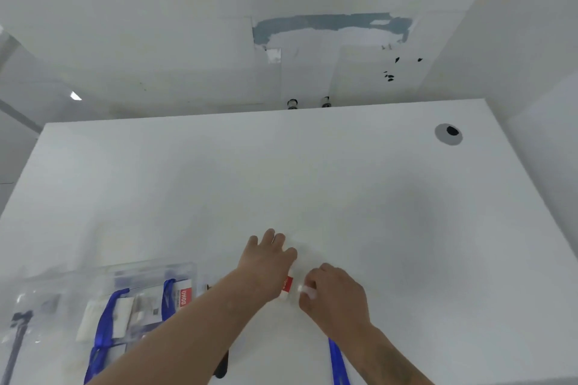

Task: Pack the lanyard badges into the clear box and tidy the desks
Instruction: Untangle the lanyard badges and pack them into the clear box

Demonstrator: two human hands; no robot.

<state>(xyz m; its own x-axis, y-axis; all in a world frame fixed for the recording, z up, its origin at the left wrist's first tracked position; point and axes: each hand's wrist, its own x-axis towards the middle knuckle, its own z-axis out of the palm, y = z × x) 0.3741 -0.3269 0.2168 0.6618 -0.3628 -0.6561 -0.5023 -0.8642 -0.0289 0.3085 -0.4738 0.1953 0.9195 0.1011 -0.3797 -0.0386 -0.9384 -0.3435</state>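
Head view, looking down on white counter (344, 184). Both hands meet near the front middle, on one badge (287, 286): white card with a red strip, mostly hidden between the hands. Left hand (269, 259) lies flat over the far part of the badge, fingers (275, 237) straight and slightly spread, pressing down. Right hand (336, 297) is just beside it on the right, fingers curled; thumb and forefinger pinch the near right edge of the badge. Blur makes the exact grip hard to read. Blue lanyard (337, 366) runs from under the right hand down to the bottom edge, lying on the counter.

Clear box (103, 272) sits at the front left, well apart from the hands, partly behind the left forearm. Packed badges (184, 294) lie inside it, several white cards, one with red printed strip, with blue straps (106, 319) looped over them. Count cannot be told. Dark strap or clip (17, 331) shows at the box's far left, blurred. Small black thing (222, 366) lies on the counter under the left forearm, mostly hidden.

Grey cable hole (448, 134) sits at the counter's far right corner. White wall (156, 25) behind has a scraped grey-blue patch (331, 23) and a few black marks (392, 70). Two small metal fittings (308, 102) stick up at the counter's back edge.
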